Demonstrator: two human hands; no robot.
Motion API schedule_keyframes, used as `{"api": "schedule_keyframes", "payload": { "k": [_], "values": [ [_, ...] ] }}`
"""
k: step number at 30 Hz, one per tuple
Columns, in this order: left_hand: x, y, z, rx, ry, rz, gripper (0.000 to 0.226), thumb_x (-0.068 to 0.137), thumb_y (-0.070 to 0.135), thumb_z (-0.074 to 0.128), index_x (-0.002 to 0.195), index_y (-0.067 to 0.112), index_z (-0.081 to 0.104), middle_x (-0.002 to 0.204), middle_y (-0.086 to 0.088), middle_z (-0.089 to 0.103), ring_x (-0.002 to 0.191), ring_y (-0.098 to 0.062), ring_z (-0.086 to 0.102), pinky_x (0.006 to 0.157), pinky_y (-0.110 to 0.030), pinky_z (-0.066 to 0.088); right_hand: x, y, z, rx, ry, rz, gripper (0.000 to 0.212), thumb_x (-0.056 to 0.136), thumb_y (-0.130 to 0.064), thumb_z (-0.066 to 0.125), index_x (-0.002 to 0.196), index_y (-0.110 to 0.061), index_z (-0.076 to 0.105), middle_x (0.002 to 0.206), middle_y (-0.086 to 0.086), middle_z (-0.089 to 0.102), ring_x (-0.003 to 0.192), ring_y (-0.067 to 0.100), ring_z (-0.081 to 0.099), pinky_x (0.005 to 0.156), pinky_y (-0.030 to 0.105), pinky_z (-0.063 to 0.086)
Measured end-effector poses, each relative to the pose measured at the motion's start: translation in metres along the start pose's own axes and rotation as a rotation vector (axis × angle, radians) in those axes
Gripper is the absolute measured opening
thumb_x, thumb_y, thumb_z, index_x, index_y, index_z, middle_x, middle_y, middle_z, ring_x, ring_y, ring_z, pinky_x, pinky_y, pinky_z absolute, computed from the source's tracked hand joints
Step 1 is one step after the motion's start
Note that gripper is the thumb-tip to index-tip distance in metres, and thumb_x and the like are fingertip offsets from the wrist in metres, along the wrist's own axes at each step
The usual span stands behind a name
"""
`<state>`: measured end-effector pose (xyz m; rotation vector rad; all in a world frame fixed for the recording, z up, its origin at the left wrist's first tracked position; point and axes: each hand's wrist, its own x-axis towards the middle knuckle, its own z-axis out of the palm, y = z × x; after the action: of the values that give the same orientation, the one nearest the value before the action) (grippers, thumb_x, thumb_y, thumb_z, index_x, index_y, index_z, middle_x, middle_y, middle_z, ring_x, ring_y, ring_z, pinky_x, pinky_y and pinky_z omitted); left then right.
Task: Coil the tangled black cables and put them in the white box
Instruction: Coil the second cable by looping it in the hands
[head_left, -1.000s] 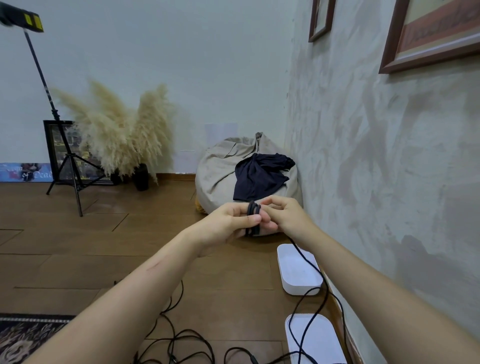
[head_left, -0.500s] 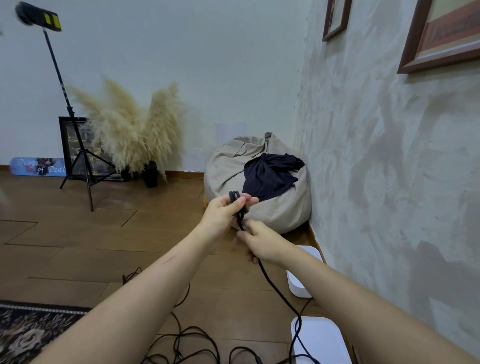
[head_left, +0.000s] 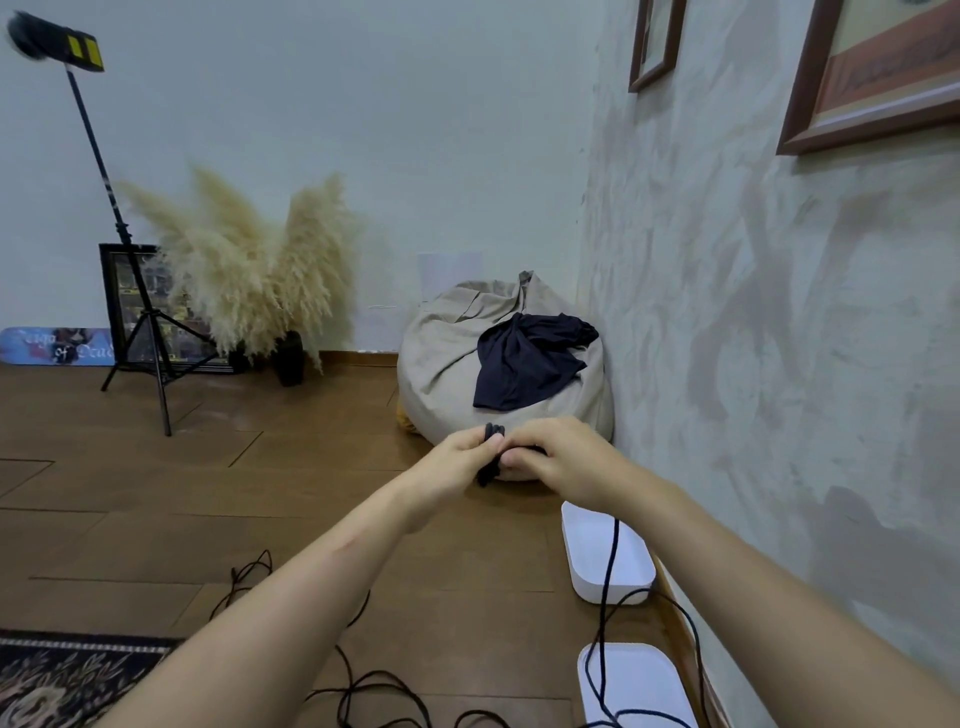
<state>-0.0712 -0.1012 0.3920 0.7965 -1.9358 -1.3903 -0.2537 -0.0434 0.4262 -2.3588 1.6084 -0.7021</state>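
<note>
Two bare arms were stretched forward, hands together.
The left hand (head_left: 453, 464) and right hand (head_left: 563, 457) touched at the fingertips, both pinching a black cable coil (head_left: 491, 451).

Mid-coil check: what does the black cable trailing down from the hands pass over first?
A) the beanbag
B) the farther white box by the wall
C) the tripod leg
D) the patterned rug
B: the black cable drops from under the right hand and crosses the farther white box by the wall.
</note>
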Motion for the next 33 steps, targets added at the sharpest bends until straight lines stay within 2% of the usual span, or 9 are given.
{"api": "schedule_keyframes", "payload": {
  "k": [2, 5, 10, 14, 17, 22, 26, 29, 33],
  "values": [
    [0.001, 0.002, -0.002, -0.079, -0.021, -0.011, 0.039, 0.111, 0.033, 0.044, 0.128, 0.006, 0.066, 0.132, -0.012, 0.068, 0.131, -0.026, 0.059, 0.119, -0.047, 0.038, 0.001, 0.002, -0.001, 0.025, 0.079, -0.010, 0.016, 0.099, -0.032, 0.061, 0.099, -0.025, 0.076, 0.090, -0.006, 0.073, 0.087, 0.012, 0.064, 0.081, 0.043, 0.050],
    [-0.002, 0.009, -0.001, -0.146, -0.024, -0.019, 0.037, 0.110, 0.030, 0.044, 0.131, 0.007, 0.066, 0.134, -0.010, 0.068, 0.133, -0.024, 0.058, 0.121, -0.050, 0.034, 0.003, 0.005, -0.003, 0.065, 0.169, -0.013, 0.015, 0.093, -0.037, 0.066, 0.099, -0.031, 0.078, 0.095, -0.010, 0.074, 0.093, 0.007, 0.065, 0.084, 0.038, 0.050],
    [-0.006, 0.015, -0.002, -0.162, -0.058, -0.086, 0.056, 0.090, 0.065, 0.059, 0.124, 0.022, 0.073, 0.127, -0.004, 0.072, 0.130, -0.025, 0.060, 0.122, -0.053, 0.032, 0.001, 0.001, -0.007, 0.104, 0.255, -0.006, 0.004, 0.085, -0.029, 0.078, 0.087, -0.026, 0.080, 0.083, -0.010, 0.072, 0.082, 0.005, 0.064, 0.074, 0.029, 0.046],
    [-0.013, 0.016, 0.001, 0.080, -0.132, 0.006, 0.025, 0.106, 0.036, 0.053, 0.108, 0.015, 0.067, 0.108, -0.010, 0.071, 0.124, -0.031, 0.060, 0.114, -0.049, 0.039, -0.001, 0.004, -0.011, 0.169, 0.268, 0.061, 0.015, 0.080, -0.033, 0.081, 0.074, -0.027, 0.068, 0.071, -0.010, 0.065, 0.070, 0.006, 0.056, 0.068, 0.028, 0.045],
    [-0.016, 0.017, 0.004, 0.139, -0.134, 0.060, 0.017, 0.109, 0.017, 0.048, 0.102, 0.014, 0.064, 0.100, -0.004, 0.069, 0.110, -0.023, 0.066, 0.103, -0.037, 0.046, -0.002, 0.004, -0.012, 0.231, 0.182, 0.087, 0.015, 0.085, -0.029, 0.079, 0.077, -0.023, 0.068, 0.072, -0.008, 0.063, 0.063, 0.001, 0.050, 0.062, 0.019, 0.039],
    [-0.014, 0.017, -0.003, 0.110, -0.083, 0.040, 0.018, 0.106, 0.006, 0.050, 0.115, 0.004, 0.065, 0.102, 0.001, 0.074, 0.100, -0.006, 0.064, 0.088, -0.015, 0.045, -0.002, 0.011, -0.020, 0.277, 0.084, 0.053, 0.014, 0.097, -0.020, 0.066, 0.095, -0.032, 0.071, 0.088, -0.010, 0.071, 0.077, 0.005, 0.059, 0.077, 0.025, 0.048],
    [-0.015, 0.016, 0.000, 0.103, -0.097, 0.004, 0.023, 0.106, 0.006, 0.051, 0.124, 0.001, 0.063, 0.105, -0.002, 0.075, 0.101, -0.005, 0.065, 0.088, -0.016, 0.046, -0.004, 0.017, -0.021, 0.110, 0.083, 0.098, 0.008, 0.098, -0.032, 0.065, 0.091, -0.030, 0.069, 0.083, -0.011, 0.066, 0.075, 0.006, 0.059, 0.074, 0.029, 0.046],
    [-0.015, 0.018, 0.003, 0.088, -0.142, -0.010, 0.022, 0.106, 0.009, 0.052, 0.124, 0.002, 0.063, 0.110, -0.007, 0.075, 0.104, -0.013, 0.065, 0.092, -0.023, 0.046, -0.004, 0.013, -0.021, 0.010, 0.216, 0.000, 0.011, 0.098, -0.031, 0.065, 0.092, -0.025, 0.071, 0.084, -0.010, 0.065, 0.080, 0.006, 0.057, 0.074, 0.028, 0.044],
    [-0.016, 0.025, 0.000, 0.059, -0.200, 0.003, 0.024, 0.107, 0.013, 0.052, 0.127, 0.003, 0.062, 0.117, -0.011, 0.075, 0.122, -0.032, 0.061, 0.105, -0.033, 0.046, -0.004, 0.014, -0.020, 0.224, 0.308, 0.021, 0.003, 0.093, -0.028, 0.073, 0.090, -0.028, 0.075, 0.084, -0.010, 0.070, 0.075, 0.002, 0.057, 0.071, 0.020, 0.043]
  ]
}}
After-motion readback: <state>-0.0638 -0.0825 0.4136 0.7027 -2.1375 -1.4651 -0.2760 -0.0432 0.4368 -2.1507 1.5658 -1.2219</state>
